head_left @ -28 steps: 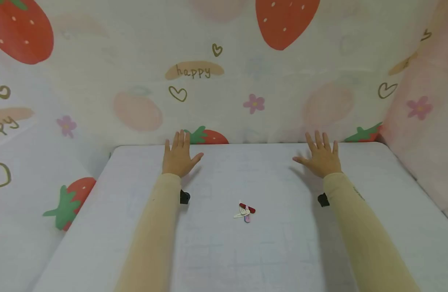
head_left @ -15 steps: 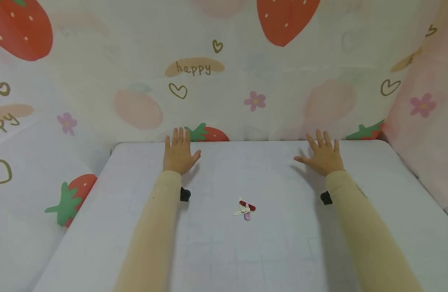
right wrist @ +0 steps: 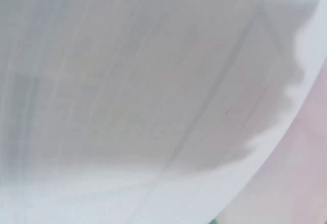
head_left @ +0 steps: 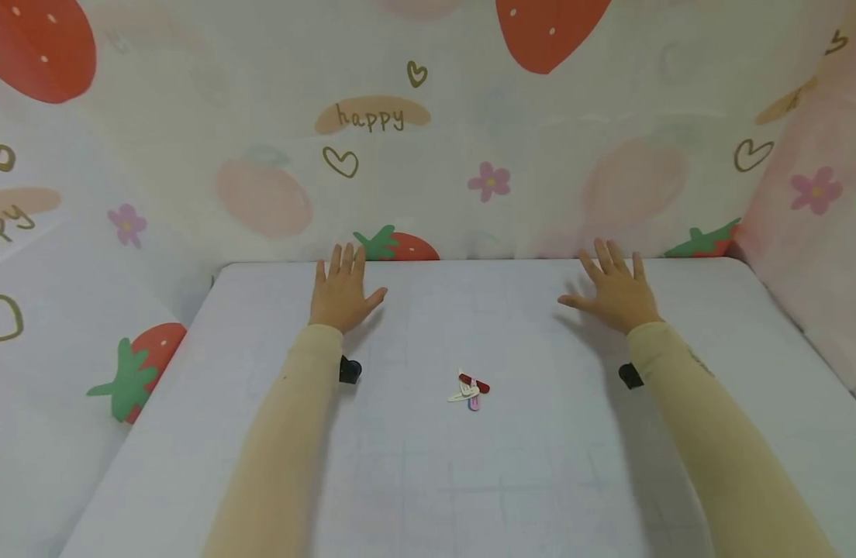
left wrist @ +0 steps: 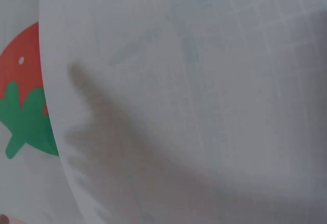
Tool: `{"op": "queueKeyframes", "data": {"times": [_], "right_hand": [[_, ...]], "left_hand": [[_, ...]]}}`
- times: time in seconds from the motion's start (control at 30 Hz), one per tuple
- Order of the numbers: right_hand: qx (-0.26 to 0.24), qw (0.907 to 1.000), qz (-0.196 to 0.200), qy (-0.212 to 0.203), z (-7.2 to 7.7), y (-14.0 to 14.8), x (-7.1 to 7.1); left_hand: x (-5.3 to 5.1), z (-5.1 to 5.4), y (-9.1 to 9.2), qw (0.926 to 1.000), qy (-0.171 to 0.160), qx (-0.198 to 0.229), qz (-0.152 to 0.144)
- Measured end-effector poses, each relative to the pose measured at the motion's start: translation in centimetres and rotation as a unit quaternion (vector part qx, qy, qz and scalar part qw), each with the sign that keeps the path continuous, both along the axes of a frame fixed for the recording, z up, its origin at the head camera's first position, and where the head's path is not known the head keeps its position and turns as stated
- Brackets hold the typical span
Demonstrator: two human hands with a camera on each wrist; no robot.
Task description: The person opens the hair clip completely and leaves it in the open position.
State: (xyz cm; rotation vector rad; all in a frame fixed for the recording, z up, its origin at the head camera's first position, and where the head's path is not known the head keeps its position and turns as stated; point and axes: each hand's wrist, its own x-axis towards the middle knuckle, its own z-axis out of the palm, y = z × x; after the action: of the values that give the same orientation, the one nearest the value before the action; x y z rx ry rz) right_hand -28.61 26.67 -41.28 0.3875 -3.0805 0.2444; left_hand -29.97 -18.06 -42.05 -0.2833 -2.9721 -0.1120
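Observation:
Several hair clips lie in a small overlapping heap at the middle of the white table: a dark red clip, a cream clip and a pink clip. Beyond them to the left, my left hand is held over the far part of the table, fingers spread and straight, holding nothing. My right hand has the same spread pose on the far right side, also with nothing in it. Both wrist views show mostly the white cloth and a hand's shadow; a small fingertip shows at the left wrist view's lower left corner.
The table has a white cover with a faint grid. A curtain printed with strawberries, hearts and flowers stands behind its far edge and along both sides. A black device sits at the left wrist, another at the right.
The head view has tilted slightly, so the curtain and clips appear higher. Both hands keep nearly the same spread pose; the right forearm has shifted slightly right in view. The clips look undisturbed.

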Motion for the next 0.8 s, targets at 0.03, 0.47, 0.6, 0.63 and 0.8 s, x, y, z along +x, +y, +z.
{"op": "queueKeyframes", "data": {"times": [0.03, 0.47, 0.6, 0.63, 0.8], "right_hand": [[0.006, 1.0, 0.007, 0.004, 0.0, -0.2, 0.0], [0.031, 0.9957, 0.072, 0.05, -1.0, -3.1, 1.3], [0.023, 0.9954, 0.083, 0.041, -1.5, -3.6, 2.1], [0.018, 0.9955, 0.086, 0.036, -1.5, -3.7, 2.2], [0.009, 0.9959, 0.088, 0.014, -1.5, -4.1, 3.2]], "left_hand": [[0.0, 0.0, 0.1, 1.0, -0.004, 0.001, -0.001], [0.6, -0.1, 0.8, 0.9987, -0.032, -0.014, -0.037], [1.1, -0.3, 0.9, 0.9981, -0.033, -0.015, -0.05], [1.2, -0.3, 1.0, 0.998, -0.031, -0.016, -0.052], [1.7, -0.6, 1.3, 0.9976, -0.023, -0.008, -0.064]]}}
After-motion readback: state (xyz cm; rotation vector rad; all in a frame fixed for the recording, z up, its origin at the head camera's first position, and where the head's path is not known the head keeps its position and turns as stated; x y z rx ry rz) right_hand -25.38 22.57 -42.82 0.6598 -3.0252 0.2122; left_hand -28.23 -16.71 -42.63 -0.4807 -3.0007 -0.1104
